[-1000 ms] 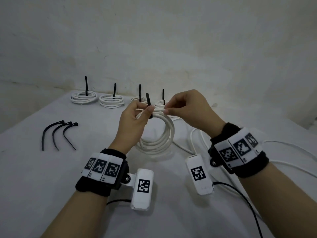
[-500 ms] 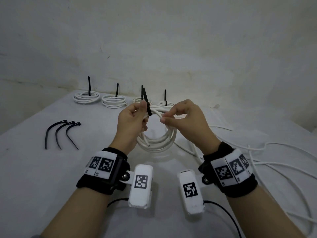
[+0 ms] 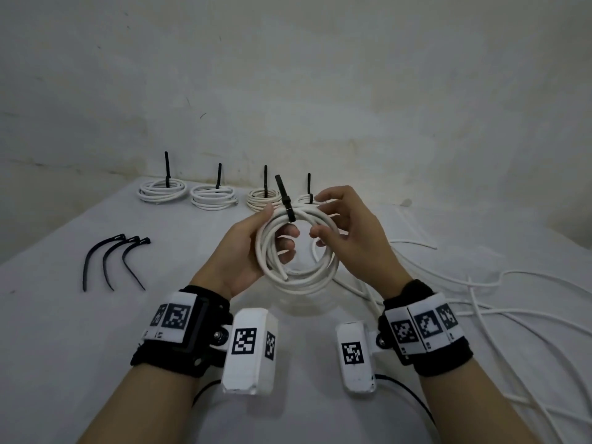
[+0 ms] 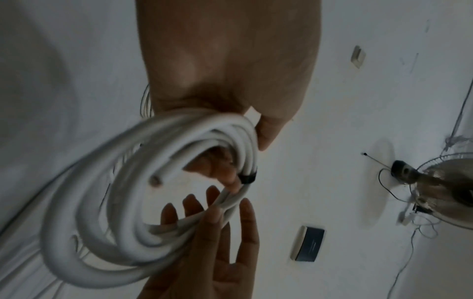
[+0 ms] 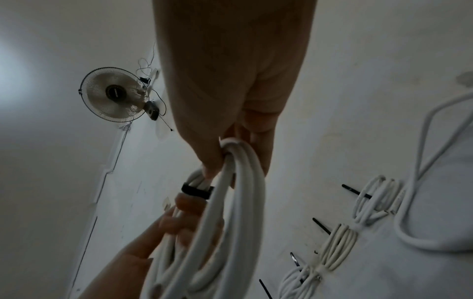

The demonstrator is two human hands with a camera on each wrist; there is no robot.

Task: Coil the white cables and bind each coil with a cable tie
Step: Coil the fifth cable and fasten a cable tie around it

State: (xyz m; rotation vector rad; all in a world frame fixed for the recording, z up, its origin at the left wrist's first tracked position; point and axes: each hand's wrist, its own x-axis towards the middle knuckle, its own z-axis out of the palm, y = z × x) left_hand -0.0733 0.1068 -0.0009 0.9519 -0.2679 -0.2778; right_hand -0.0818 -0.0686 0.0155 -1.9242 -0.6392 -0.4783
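Three loose black cable ties [image 3: 113, 261] lie on the worktop [image 3: 57, 331] at 9 o'clock. Four tied coils [image 3: 214, 196] in a row at 12, tie tails upright. Centre: left hand [image 3: 253, 251] grips the white coil [image 3: 296, 251] off the worktop, fingers curled through the loop, thumb on the outside. Black tie [image 3: 286, 200] wraps the coil's top, tail pointing up. Right hand [image 3: 346, 232] pinches the coil's 3 o'clock side with thumb and fingertips, other fingers spread. Uncoiled white cables [image 3: 487, 299] sprawl at 3 to 4 o'clock.
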